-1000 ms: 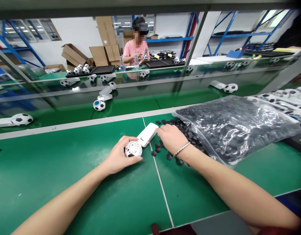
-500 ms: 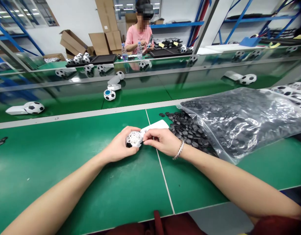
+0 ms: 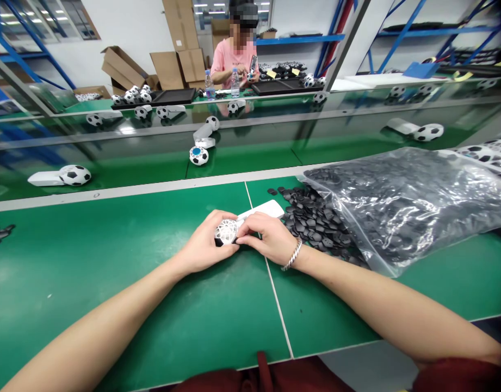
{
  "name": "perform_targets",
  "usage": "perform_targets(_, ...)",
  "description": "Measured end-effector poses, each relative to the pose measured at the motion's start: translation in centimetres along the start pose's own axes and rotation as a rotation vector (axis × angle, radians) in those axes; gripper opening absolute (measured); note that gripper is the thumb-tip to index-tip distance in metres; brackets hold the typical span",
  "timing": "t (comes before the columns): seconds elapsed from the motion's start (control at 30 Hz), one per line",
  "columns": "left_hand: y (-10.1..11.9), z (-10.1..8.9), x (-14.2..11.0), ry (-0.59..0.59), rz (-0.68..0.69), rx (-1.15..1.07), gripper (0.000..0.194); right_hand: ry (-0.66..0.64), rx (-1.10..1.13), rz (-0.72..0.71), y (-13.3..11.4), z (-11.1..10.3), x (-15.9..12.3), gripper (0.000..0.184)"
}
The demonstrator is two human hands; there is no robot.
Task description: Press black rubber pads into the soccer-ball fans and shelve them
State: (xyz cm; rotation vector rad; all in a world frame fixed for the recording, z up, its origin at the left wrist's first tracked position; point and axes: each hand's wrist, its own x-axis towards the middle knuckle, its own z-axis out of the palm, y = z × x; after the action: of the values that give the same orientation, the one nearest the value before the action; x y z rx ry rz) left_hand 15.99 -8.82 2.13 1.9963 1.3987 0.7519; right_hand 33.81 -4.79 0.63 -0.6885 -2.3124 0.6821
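Two hands on white lattice plastic ball (image 3: 226, 232): left hand (image 3: 203, 242) cups it, right hand (image 3: 266, 238) pinches it; loose black pentagon pieces (image 3: 315, 228) at 2 o'clock.

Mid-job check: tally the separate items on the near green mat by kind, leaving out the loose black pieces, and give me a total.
White openwork ball shell: 1
Flat white plastic piece: 1
Clear plastic bag of black pieces: 1
Total: 3
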Motion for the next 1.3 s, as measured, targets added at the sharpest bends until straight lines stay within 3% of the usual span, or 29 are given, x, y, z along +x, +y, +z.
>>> perform_targets(0.3,-0.3,0.6,0.2,0.053,0.032,-0.005,0.039,0.007,-0.036,0.124,-0.1,-0.2,0.4,0.016)
perform_targets(0.47,-0.7,1.0,0.1,0.09,0.059,-0.047,0.041,0.025,-0.079,0.126,0.3,0.0,0.3,0.018)
perform_targets(0.6,-1.0,1.1,0.0,0.109,0.047,-0.07,0.045,0.0,-0.098,0.072,0.8,0.1,0.1,0.017)
perform_targets(0.87,-1.7,-0.5,0.0,0.006,0.053,-0.08,0.057,-0.057,-0.112,-0.102,1.3,-0.2,-0.5,0.01)
perform_targets(1.03,-3.6,-2.8,1.6,0.208,-0.128,-0.133,0.055,-0.028,-0.177,-0.13,1.9,0.3,-0.9,0.008)
perform_targets(1.2,-7.7,-6.3,7.0,0.539,-0.253,0.018,0.055,-0.123,-0.269,-0.107,2.6,1.0,-1.0,0.015)
perform_targets(1.3,-10.4,-7.7,9.9,0.658,-0.34,0.176,0.062,-0.193,-0.3,-0.052,2.6,1.3,-1.0,0.015)
